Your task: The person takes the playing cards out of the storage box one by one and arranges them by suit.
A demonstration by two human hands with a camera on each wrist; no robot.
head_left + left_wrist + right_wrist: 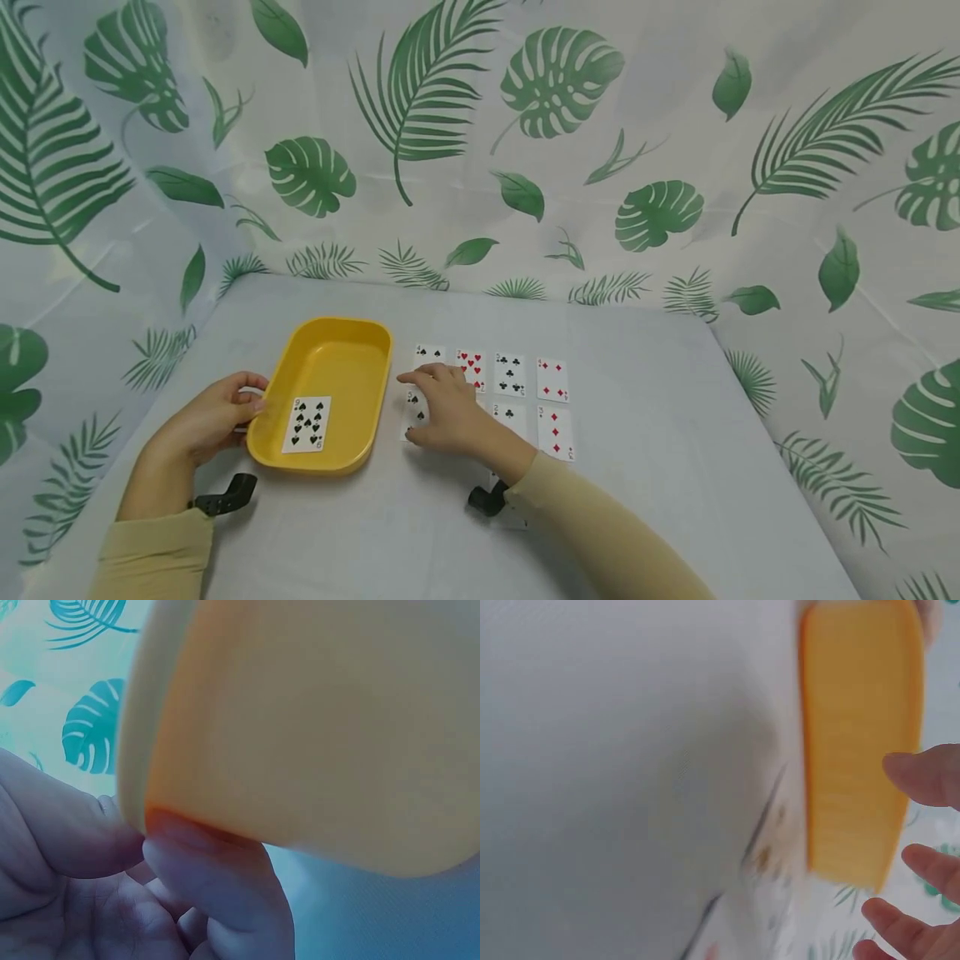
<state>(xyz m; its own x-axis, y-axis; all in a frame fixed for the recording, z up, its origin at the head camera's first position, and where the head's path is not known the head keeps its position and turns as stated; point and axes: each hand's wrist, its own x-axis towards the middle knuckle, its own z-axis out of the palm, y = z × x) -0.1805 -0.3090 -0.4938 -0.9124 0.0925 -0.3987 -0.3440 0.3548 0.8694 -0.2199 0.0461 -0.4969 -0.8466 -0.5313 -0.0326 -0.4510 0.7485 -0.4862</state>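
Observation:
My left hand [206, 421] pinches the rim of a yellow tray [345, 354] between thumb and finger, also plain in the left wrist view. On the tray's floor, toward the near end, lies a nine of spades [306, 425] face up. My right hand [456, 417] is over the left column of playing cards, its fingers spread and pointing toward the tray, holding nothing. Partly beneath it lies a spade card [411, 407]; a four of spades [431, 352] and a heart card [471, 360] show beyond the fingers.
Right of the hand lie a five of clubs [510, 375], a four of diamonds [552, 379], a two of clubs [512, 415] and a three of diamonds [555, 432]. Another card [512, 523] is mostly hidden under the right wrist. A leaf-patterned curtain [450, 225] borders the white table [637, 500].

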